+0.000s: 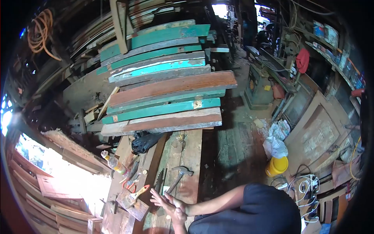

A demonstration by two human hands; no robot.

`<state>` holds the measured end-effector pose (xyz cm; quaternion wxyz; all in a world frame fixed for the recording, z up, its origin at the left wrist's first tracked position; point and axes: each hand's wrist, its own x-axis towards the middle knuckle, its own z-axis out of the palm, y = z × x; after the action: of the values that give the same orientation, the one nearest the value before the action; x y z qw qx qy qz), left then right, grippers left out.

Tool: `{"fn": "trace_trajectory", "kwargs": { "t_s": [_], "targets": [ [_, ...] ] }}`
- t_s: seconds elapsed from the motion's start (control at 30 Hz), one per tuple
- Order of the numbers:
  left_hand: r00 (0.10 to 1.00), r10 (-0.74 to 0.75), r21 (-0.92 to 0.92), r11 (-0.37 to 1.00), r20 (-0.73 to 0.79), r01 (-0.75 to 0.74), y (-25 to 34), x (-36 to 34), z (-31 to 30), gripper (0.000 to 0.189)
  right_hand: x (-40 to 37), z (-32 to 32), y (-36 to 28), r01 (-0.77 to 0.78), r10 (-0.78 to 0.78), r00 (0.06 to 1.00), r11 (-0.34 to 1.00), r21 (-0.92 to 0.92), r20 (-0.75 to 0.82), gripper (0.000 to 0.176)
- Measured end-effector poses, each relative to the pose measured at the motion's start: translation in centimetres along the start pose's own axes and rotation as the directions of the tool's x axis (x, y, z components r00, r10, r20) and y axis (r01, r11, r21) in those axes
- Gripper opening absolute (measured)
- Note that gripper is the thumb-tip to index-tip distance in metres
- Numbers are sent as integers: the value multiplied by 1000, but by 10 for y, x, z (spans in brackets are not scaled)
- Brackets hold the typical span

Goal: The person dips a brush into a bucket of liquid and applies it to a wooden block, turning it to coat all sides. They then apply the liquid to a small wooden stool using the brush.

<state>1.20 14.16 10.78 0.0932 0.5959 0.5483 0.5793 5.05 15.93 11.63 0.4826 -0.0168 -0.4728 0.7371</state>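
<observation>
My left hand [163, 204] comes up from the lower edge of the view, its fingers stretched and spread toward the upper left. Against it lies my right hand [179, 203], palm to palm, with part of its fingers hidden. No object shows in either hand. Just left of the fingertips, a paintbrush [137, 192] rests on a wooden block [134, 206]. A claw hammer [180, 177] lies on the workbench [193, 146] above my hands. Beside it is a dark serrated saw blade [159, 178].
A clear plastic bottle [115, 163] and pliers [131, 185] are at the bench's left. A black plastic bag [145, 142] sits ahead, before the stacked green and brown planks [171, 84]. On the floor at right stand a yellow bucket [277, 165] and tangled white cords [307, 185].
</observation>
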Motion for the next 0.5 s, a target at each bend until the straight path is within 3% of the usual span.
{"fn": "trace_trajectory", "kwargs": {
  "t_s": [0.03, 0.1, 0.17, 0.23, 0.27, 0.3, 0.33, 0.37, 0.4, 0.5],
  "targets": [
    [998, -56, 9, 998, -30, 56, -3, -1, -6, 90, -1, 0, 0, -11, 11, 1000, 1000, 3, 18, 75],
    [985, -157, 25, 987, -69, 159, -16, -11, -19, 92, -7, -4, 0, -289, 285, 957, 948, 136, 46, 78],
    [967, -241, 40, 969, -76, 245, -35, -29, -29, 95, -13, -10, 3, -538, 530, 842, 805, 252, 105, 80],
    [957, -281, 62, 956, -70, 285, -43, -46, -31, 97, -12, -18, 13, -734, 721, 667, 590, 335, 190, 83],
    [980, -175, 120, 975, -99, 186, 23, -5, -29, 109, -9, -25, 78, -566, 510, 820, 651, 506, 261, 82],
    [982, -176, 75, 981, -68, 181, 30, -7, -26, 110, -5, -32, 98, -299, 256, 951, 906, 298, 176, 84],
    [984, -175, 28, 984, -33, 176, 33, -8, -24, 111, -3, -36, 106, 37, -45, 986, 998, 52, 160, 85],
    [985, -171, 31, 985, -34, 172, 33, -6, -23, 111, 12, 20, 8, 242, -256, 966, 948, 204, 41, 89],
    [993, -113, -5, 994, -32, 113, 32, -4, -23, 112, 27, 51, -55, 142, -142, 990, 990, 5, 15, 93],
    [994, -77, -113, 991, -71, 68, 38, 15, -17, 113, 37, 26, -37, -200, 183, 976, 967, 155, 117, 72]
  ]
}}
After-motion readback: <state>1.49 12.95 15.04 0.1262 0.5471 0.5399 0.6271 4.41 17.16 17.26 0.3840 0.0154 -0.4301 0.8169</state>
